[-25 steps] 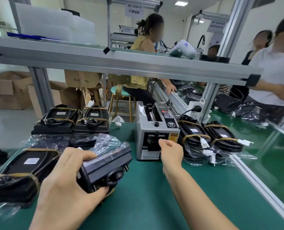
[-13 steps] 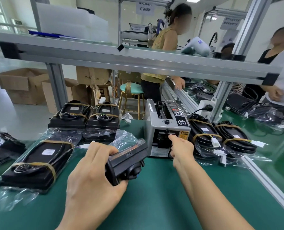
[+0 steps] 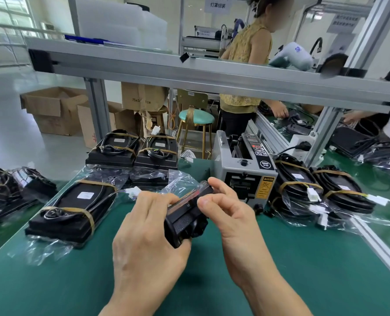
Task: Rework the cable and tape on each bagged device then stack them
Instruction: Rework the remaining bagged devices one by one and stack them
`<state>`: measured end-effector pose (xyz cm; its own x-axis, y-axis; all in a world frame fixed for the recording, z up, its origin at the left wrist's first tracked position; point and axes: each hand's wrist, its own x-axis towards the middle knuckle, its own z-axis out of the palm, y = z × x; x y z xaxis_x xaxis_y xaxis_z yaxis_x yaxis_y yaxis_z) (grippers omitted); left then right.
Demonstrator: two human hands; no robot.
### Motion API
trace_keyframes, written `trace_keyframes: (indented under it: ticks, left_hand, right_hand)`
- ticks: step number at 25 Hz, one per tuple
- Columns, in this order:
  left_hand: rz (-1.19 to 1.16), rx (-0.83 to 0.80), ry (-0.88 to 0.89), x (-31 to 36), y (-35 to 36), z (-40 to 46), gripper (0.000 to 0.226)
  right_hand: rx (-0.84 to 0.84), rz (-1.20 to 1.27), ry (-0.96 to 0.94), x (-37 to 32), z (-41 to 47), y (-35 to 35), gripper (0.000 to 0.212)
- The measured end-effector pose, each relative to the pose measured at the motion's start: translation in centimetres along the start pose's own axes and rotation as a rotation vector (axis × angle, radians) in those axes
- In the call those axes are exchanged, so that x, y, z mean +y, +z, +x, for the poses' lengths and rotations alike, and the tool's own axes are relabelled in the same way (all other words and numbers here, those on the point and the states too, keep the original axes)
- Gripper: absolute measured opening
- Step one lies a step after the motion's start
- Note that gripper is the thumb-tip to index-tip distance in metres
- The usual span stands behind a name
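Over the green bench mat [image 3: 303, 270], the left hand [image 3: 148, 236] grips the bagged device [image 3: 184, 215] on edge while the right hand [image 3: 225, 210] pinches tape at its top; a crooked strip could wrinkle, short of the tape dispenser [image 3: 244, 172] behind.

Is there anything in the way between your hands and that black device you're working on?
No. The left hand already grips the black device and the right hand pinches its upper edge. Only its clear bag hangs off the far end.
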<state>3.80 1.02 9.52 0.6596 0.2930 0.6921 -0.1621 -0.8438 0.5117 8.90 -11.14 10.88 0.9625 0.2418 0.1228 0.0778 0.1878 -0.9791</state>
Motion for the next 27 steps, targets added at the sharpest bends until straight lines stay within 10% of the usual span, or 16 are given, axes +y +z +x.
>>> trace_keyframes:
  ticks: [27]
  left_hand:
    - [0.018,0.003,-0.03,0.1,0.1,-0.1,0.066]
  right_hand:
    - [0.192,-0.327,-0.15,1.2,0.4,1.4,0.022]
